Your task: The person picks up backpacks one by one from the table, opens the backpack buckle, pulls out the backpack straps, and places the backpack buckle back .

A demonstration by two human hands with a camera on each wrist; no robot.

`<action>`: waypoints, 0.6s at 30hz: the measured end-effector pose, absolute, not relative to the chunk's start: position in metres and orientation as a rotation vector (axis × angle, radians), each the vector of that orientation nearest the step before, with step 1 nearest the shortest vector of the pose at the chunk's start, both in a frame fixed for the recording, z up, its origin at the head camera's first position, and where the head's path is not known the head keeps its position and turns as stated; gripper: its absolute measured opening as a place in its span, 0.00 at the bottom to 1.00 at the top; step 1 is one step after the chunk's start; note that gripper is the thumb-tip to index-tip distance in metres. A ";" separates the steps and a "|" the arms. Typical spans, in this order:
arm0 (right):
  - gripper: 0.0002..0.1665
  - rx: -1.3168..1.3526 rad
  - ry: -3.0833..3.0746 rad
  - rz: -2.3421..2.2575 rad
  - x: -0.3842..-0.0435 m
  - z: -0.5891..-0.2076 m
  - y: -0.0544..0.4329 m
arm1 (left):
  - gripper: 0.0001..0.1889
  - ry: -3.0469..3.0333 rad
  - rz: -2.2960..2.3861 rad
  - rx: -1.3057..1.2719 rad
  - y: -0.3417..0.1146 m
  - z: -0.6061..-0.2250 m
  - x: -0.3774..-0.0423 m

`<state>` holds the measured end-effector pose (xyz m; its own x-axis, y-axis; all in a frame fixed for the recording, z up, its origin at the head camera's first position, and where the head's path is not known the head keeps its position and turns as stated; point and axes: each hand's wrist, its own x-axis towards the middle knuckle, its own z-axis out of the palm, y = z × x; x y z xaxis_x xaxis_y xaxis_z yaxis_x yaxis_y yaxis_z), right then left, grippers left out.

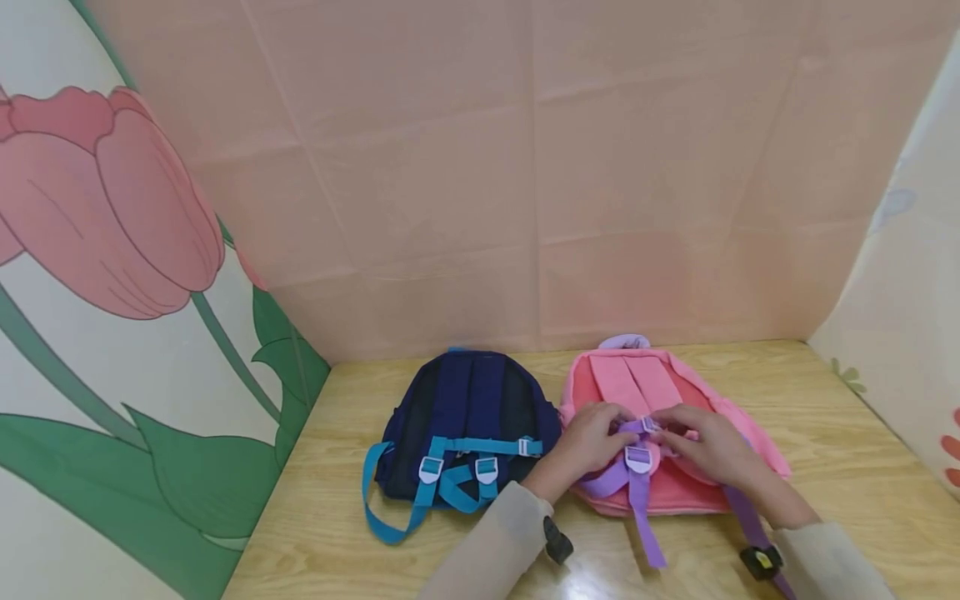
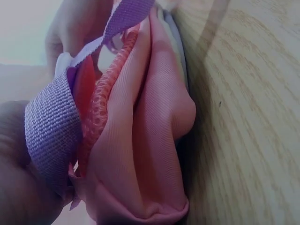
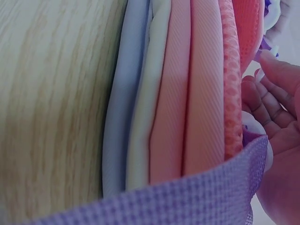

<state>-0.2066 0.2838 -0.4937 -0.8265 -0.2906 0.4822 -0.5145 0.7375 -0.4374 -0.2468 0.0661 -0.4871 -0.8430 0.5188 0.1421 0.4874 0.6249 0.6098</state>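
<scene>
A pink backpack (image 1: pixel 686 483) lies with its strap side up on the wooden table. Over its middle, my left hand (image 1: pixel 588 442) and right hand (image 1: pixel 708 442) meet at a purple chest strap with a small white buckle (image 1: pixel 649 424). The left fingers pinch the strap on one side; the right thumb and fingers pinch it at the buckle's other side. Just below sits a larger white strap adjuster (image 1: pixel 638 458), its purple strap end (image 1: pixel 647 525) hanging toward the table's front. In the right wrist view, a purple shoulder strap (image 3: pixel 187 192) crosses in front of the layered pink side.
Left of the pink bag lies a navy backpack (image 1: pixel 470 392) with blue straps (image 1: pixel 397 533), close to my left forearm. A peach cloth (image 1: pixel 420 208) hangs behind the wooden table (image 1: pixel 315 500). A tulip-printed panel (image 1: pixel 97 200) stands on the left, another printed panel on the right.
</scene>
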 end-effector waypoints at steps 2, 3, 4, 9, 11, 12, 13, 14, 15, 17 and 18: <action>0.15 0.614 -2.558 0.808 -0.206 -0.493 0.286 | 0.12 2.823 0.986 0.902 0.066 -0.488 -0.247; 0.15 0.615 -2.555 0.811 -0.206 -0.493 0.286 | 0.12 2.836 0.974 0.917 0.066 -0.488 -0.247; 0.16 0.617 -2.550 0.809 -0.206 -0.494 0.287 | 0.12 2.847 0.966 0.933 0.066 -0.489 -0.247; 0.17 0.636 -2.517 0.807 -0.209 -0.497 0.287 | 0.12 2.867 0.957 0.946 0.066 -0.489 -0.247; 0.17 0.643 -2.512 0.810 -0.210 -0.498 0.287 | 0.12 2.867 0.964 0.938 0.066 -0.488 -0.246; 0.17 0.646 -2.514 0.811 -0.210 -0.498 0.287 | 0.12 2.866 0.970 0.933 0.067 -0.487 -0.246; 0.17 0.650 -2.517 0.811 -0.210 -0.498 0.287 | 0.12 2.866 0.977 0.929 0.067 -0.487 -0.246; 0.16 0.651 -2.520 0.812 -0.210 -0.498 0.287 | 0.12 2.864 0.983 0.921 0.067 -0.487 -0.245; 0.16 0.652 -2.525 0.813 -0.210 -0.498 0.286 | 0.11 2.859 0.995 0.913 0.067 -0.486 -0.245; 0.16 0.651 -2.533 0.810 -0.210 -0.498 0.286 | 0.11 2.853 1.010 0.901 0.068 -0.486 -0.244; 0.16 0.650 -2.538 0.809 -0.210 -0.498 0.286 | 0.11 2.850 1.015 0.897 0.068 -0.486 -0.244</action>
<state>-0.2100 0.2862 -0.4978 -0.8132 -0.3066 0.4948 -0.5363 0.7250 -0.4322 -0.2442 0.0678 -0.4861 -0.8384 0.5089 0.1954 0.5179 0.6316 0.5770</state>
